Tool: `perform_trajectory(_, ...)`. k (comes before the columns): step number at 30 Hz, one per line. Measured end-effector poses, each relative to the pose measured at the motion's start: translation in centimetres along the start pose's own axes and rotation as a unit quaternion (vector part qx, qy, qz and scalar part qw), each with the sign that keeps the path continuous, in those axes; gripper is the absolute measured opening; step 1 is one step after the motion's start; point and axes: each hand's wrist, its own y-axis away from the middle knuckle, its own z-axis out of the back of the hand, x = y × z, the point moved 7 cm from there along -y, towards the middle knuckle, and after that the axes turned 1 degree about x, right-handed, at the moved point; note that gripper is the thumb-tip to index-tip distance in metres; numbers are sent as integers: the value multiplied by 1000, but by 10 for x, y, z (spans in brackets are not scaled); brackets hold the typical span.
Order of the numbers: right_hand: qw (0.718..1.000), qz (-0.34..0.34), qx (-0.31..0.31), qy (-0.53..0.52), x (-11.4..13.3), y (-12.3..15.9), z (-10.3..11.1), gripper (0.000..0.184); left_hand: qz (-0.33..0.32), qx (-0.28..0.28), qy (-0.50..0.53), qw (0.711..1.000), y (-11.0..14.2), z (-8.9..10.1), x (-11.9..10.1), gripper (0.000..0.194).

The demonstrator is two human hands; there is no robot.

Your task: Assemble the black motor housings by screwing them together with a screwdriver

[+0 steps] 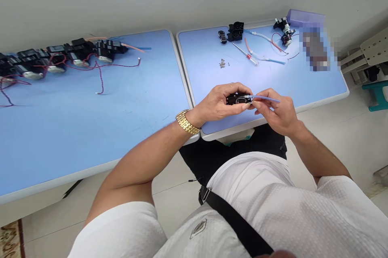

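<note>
My left hand (222, 100) is closed round a small black plastic housing (235, 98), its thumb along the near side. A thin blue tube (266, 98) runs from the housing's right end across the fingers of my right hand (277, 110). That hand is closed in a pinch at the tube, beside the housing; the exact spot under its fingertips is hidden. Beyond the hands lie a small pile of screws (222, 63), a screwdriver (242, 51) with a red band, and another tube (263, 59) with orange, clear and blue sections.
At the right table's back are black housings (235, 32), small black parts (222, 36), a motor assembly (284, 32) and a purple box (306, 18). Several motor assemblies (56, 62) with red wires (100, 72) line the left table (91, 137). A narrow gap (182, 68) separates the tables.
</note>
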Motion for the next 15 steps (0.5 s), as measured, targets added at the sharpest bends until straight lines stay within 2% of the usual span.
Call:
perform_trajectory(5,990,-72,4,-122,-11,0,-5,38,-5,-7,-2,1000,1,0,0,37)
perform_trajectory(9,987,-95,-9,-128,-16,-1,-6,38,6,-3,7,1000,0,0,1,41)
perform_trajectory(15,985,-110,-6,-129,-27,0,-4,39,67,27,65,995,-1,0,12,47)
